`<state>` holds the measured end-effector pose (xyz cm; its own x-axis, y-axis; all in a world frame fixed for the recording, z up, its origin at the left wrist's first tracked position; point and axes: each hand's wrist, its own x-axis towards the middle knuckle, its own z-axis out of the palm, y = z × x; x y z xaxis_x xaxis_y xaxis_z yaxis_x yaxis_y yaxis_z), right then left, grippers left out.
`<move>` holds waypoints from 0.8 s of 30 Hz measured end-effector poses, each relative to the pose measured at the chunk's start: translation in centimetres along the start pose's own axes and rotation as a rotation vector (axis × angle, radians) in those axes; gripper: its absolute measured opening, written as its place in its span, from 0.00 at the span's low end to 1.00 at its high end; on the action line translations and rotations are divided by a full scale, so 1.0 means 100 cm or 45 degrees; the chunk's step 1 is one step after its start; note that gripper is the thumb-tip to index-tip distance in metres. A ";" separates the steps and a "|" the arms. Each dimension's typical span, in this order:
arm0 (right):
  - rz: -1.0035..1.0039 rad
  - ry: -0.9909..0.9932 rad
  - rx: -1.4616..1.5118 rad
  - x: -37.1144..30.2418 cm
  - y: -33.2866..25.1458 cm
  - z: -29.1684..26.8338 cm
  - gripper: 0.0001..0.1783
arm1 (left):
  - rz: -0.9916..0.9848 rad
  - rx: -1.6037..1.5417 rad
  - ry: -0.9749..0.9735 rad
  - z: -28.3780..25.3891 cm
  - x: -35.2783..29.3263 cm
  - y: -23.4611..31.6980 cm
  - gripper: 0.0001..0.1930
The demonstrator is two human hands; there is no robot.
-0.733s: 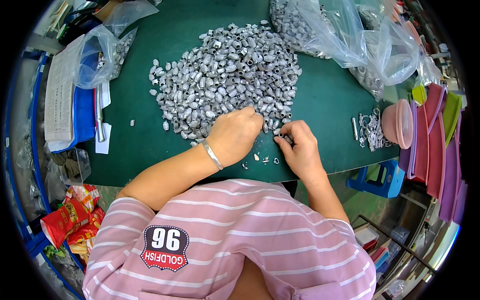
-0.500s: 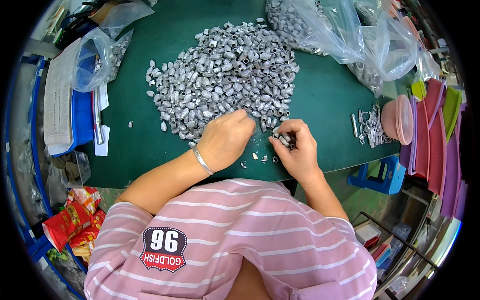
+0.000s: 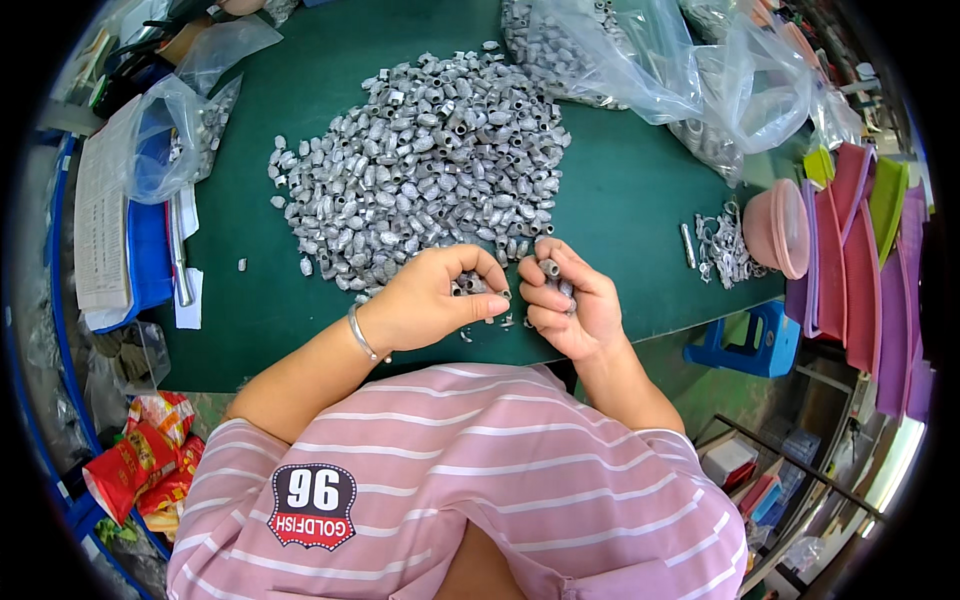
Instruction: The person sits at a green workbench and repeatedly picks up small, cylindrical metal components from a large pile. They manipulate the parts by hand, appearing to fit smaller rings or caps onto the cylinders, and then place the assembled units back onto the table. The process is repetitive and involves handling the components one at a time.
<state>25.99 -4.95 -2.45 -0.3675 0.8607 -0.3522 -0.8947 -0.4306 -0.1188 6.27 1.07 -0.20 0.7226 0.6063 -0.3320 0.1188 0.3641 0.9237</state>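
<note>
A big heap of small grey metal beads [image 3: 420, 165], oval and hollow with patterned sides, lies on the green tabletop [image 3: 640, 200]. At the heap's near edge, my left hand [image 3: 435, 295] is curled, with thumb and forefinger closing on one small bead at their tips. More beads show through the gap between that thumb and finger. Close by on the right, my right hand [image 3: 575, 305] is turned partly palm up. Its bent fingers hold several beads [image 3: 550, 268] against the palm. Tiny metal scraps [image 3: 466, 337] lie on the table below the hands.
Clear plastic bags [image 3: 650, 70] of similar parts lie at the back right. A pink round tub [image 3: 777, 230] stands at the right beside small silvery pieces [image 3: 725, 245]. Papers [image 3: 105, 210] and a blue tray [image 3: 150, 255] are at the left. Beneath the table's right edge is a blue stool [image 3: 745, 338].
My left hand has drawn back from the heap, and its thumb and forefinger have come into view. The right hand has rolled palm up, keeping its beads. The whole view has shifted slightly.
</note>
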 end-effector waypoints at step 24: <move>-1.013 0.332 -2.579 0.009 0.011 -0.003 0.10 | 0.756 0.633 0.525 0.003 -0.011 -0.004 0.10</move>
<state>24.79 -4.75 -3.20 0.0269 0.9819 0.1876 0.6639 0.1227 -0.7377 5.68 0.06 -0.17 0.4672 0.8399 0.2763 0.1538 -0.3850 0.9100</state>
